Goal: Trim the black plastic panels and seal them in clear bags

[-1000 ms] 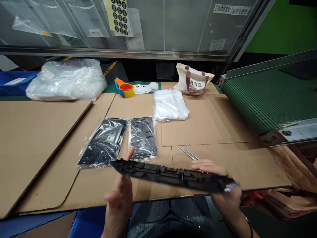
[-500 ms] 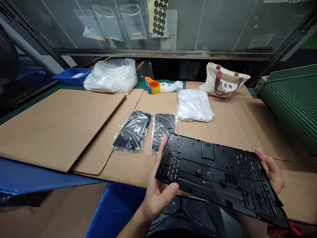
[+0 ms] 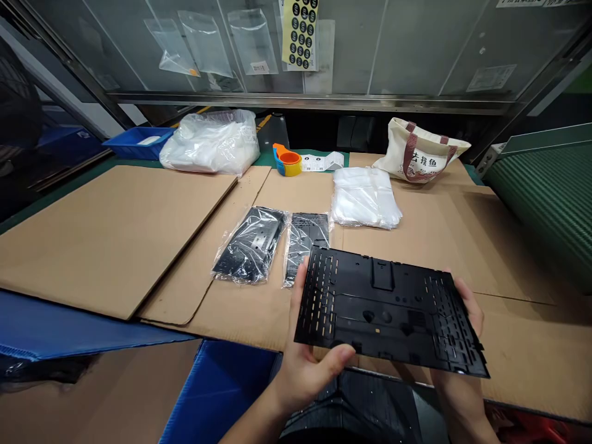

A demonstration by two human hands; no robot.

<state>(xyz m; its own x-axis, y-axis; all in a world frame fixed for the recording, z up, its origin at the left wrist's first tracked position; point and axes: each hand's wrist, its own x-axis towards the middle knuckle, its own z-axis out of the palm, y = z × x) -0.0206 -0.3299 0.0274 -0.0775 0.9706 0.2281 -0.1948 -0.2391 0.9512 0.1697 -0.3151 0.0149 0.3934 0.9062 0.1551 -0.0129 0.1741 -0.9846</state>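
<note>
I hold a flat black plastic panel [image 3: 383,308] with slots and cut-outs in front of me, its face tilted up towards the camera. My left hand [image 3: 305,364] grips its left edge, thumb on the near edge and fingers behind. My right hand [image 3: 465,354] grips the right edge, mostly hidden behind the panel. Beyond it, two similar black panels in clear bags lie on the cardboard: one angled bagged panel [image 3: 250,243] and a second bagged panel [image 3: 305,237] partly hidden by the held one.
Brown cardboard sheets [image 3: 115,228] cover the bench. A stack of clear bags [image 3: 365,197], a cream tote bag [image 3: 420,157], an orange-and-blue tape dispenser [image 3: 287,161], a white plastic bundle [image 3: 210,142] and a blue tray [image 3: 136,140] lie farther back. A green conveyor belt [image 3: 546,197] runs at right.
The panel went from edge-on to face-up, then drew in and levelled between both hands. The camera view swung to the left.
</note>
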